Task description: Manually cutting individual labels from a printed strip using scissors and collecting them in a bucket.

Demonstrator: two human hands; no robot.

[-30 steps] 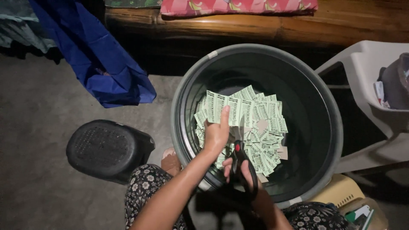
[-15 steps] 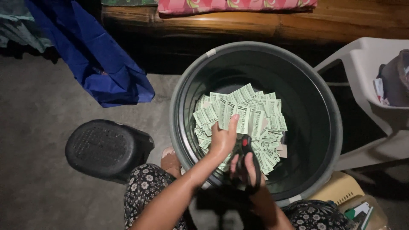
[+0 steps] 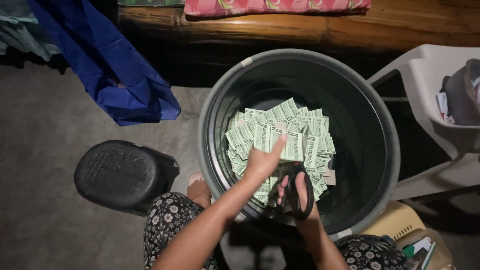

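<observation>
— Looking down into the grey tub (image 3: pixel 220 100), I count a deep heap of green-and-white sachets (image 3: pixel 250 131) already lying loose on its floor, so I judge a good share of the cutting done.

— What's left?

— I can't tell; only the piece in hand shows. My left hand (image 3: pixel 261 162) pinches a strip of sachets (image 3: pixel 286 149) between thumb and fingertips, holding it over the heap, just inside the near rim.

— And the other hand?

— My right hand (image 3: pixel 299 192) is closed through the loops of black scissors (image 3: pixel 296 182), just near and right of the strip. Whether the blades touch it, I can't tell.
</observation>
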